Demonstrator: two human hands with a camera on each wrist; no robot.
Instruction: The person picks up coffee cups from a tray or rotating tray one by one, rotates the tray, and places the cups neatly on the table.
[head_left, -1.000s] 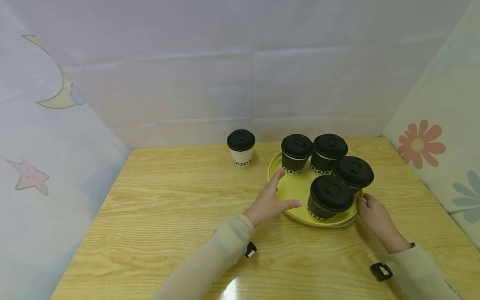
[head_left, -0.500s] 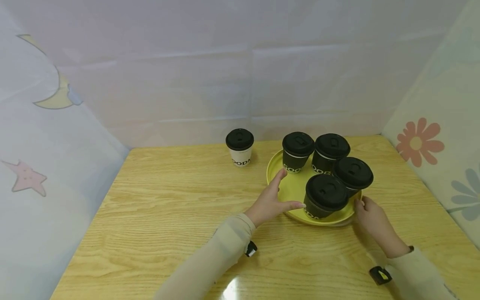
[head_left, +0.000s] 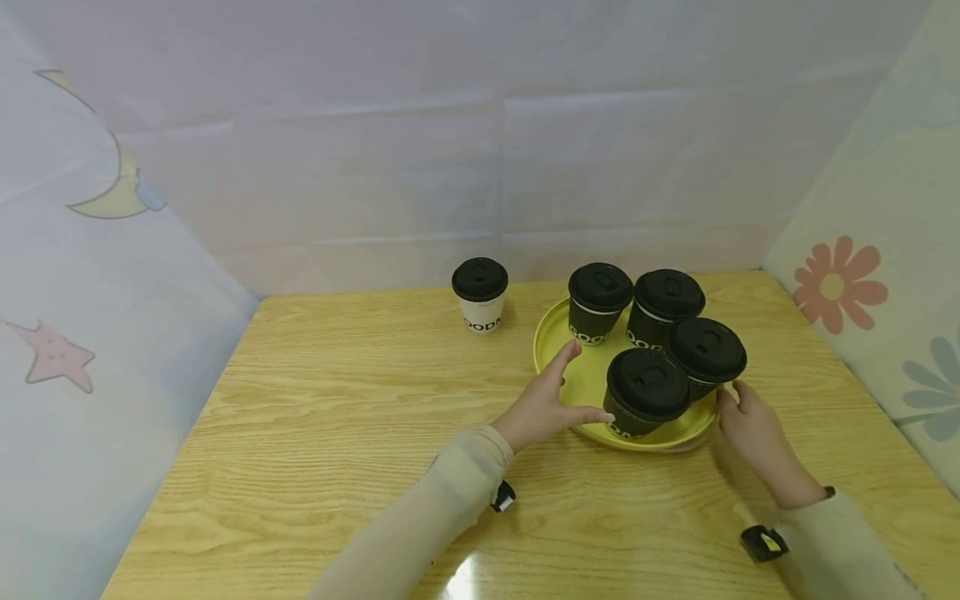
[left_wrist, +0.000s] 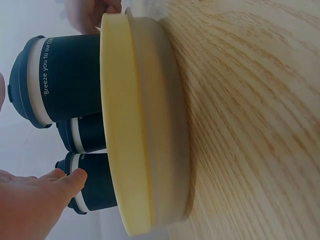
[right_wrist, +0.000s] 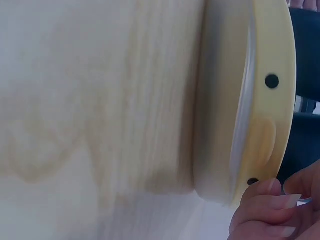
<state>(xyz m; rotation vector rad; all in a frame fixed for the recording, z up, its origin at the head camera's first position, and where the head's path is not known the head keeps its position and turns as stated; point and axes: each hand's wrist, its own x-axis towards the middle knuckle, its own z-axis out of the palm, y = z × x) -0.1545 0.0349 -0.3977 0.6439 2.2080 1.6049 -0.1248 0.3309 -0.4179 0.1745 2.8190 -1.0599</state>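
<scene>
Head view. One light wood-grain desk (head_left: 337,400). One round yellow tray (head_left: 588,379) with raised rim, on the desk's right half, toward the far right corner. On it, four upright black paper cups with black lids: far-left cup (head_left: 598,304), far-right cup (head_left: 667,307), right-edge cup (head_left: 707,357), near-edge cup (head_left: 645,392). One white paper cup (head_left: 481,307) with black lid, near the desk's far edge, left of the tray. Left hand (head_left: 542,407): at the tray's left near edge, thumb and fingers spread, grasping nothing; thumb tip at the near-edge cup, contact not discernible. Right hand (head_left: 761,442): at the tray's right edge, pinching the rim.

Left wrist view. Pale base (left_wrist: 167,120) beneath the tray, on the desk; white lettering on the foremost cup; left fingers (left_wrist: 70,185) before another cup.

Right wrist view. Right thumb and fingers grip the rim, beside a dark round hole.
</scene>
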